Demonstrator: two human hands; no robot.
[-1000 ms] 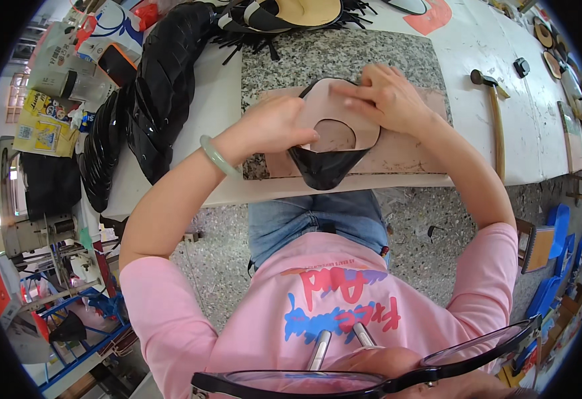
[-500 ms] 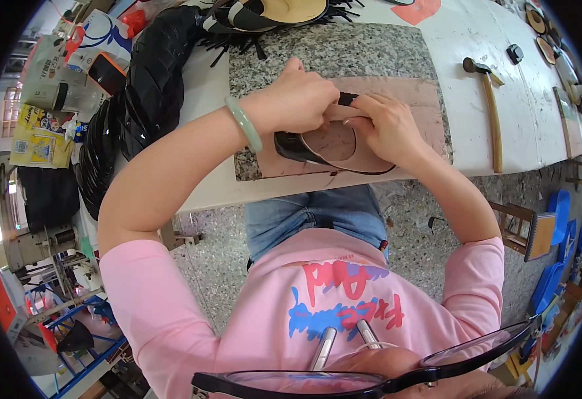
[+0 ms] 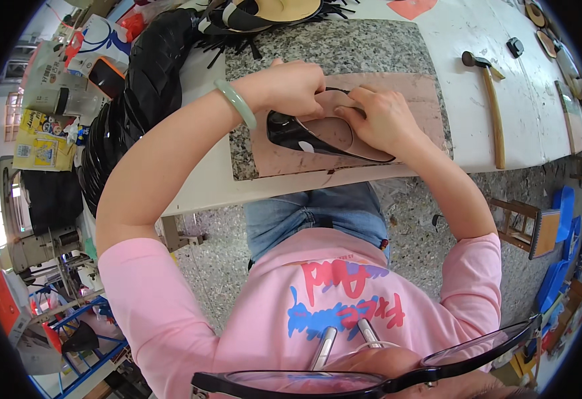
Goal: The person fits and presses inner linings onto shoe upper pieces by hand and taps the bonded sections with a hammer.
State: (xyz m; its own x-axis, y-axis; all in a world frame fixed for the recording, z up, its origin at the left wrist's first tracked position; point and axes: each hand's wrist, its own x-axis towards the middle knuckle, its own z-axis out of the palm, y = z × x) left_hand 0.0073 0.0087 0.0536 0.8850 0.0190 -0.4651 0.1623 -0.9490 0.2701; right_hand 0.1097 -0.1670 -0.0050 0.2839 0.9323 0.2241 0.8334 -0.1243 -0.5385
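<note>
A wooden-handled hammer [image 3: 490, 106] lies on the white tabletop [image 3: 460, 80] to the right of the speckled granite slab [image 3: 344, 50], well apart from the hands. A stack of glossy black shoe pieces [image 3: 138, 100] runs along the tabletop's left edge, and beyond it sit yellow printed cartons [image 3: 41, 136] and a white bag [image 3: 101, 46]. A tan cutting mat [image 3: 417, 106] covers the slab's near part. On it lies a glossy black shoe upper [image 3: 304, 133] with its tan lining up. The left hand [image 3: 291, 86], green bangle [image 3: 236, 103] on its wrist, pinches the upper's far edge with curled fingers; the right hand [image 3: 377, 120] presses down on the lining, fingers bent and gripping the same edge.
</note>
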